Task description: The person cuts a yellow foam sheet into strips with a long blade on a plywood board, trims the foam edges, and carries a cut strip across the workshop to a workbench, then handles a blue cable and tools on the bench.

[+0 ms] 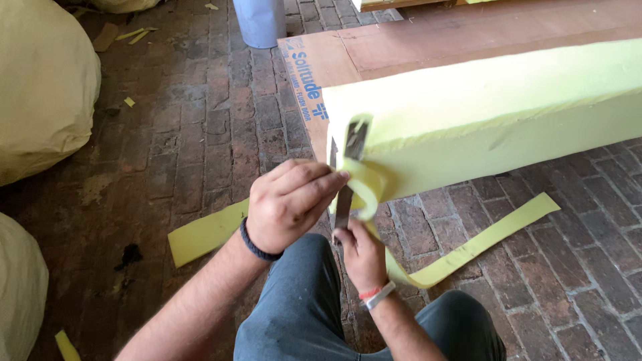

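A thick slab of pale yellow-green foam [495, 113] lies on a brown board [428, 40] and overhangs the brick floor. A narrow metal blade [349, 167] stands upright against the slab's near corner. My right hand [361, 257] grips the blade's lower end from below. My left hand [291, 200] pinches the thin foam strip [371, 190] that peels off that corner. The strip curls down and trails right across the bricks [481, 241]. My knees in grey trousers are below both hands.
Another foam strip [204, 234] lies on the bricks at left. Large pale stuffed sacks [43, 87] fill the left edge. A light blue cylinder [259, 21] stands at the top. Small foam scraps [129, 101] dot the floor.
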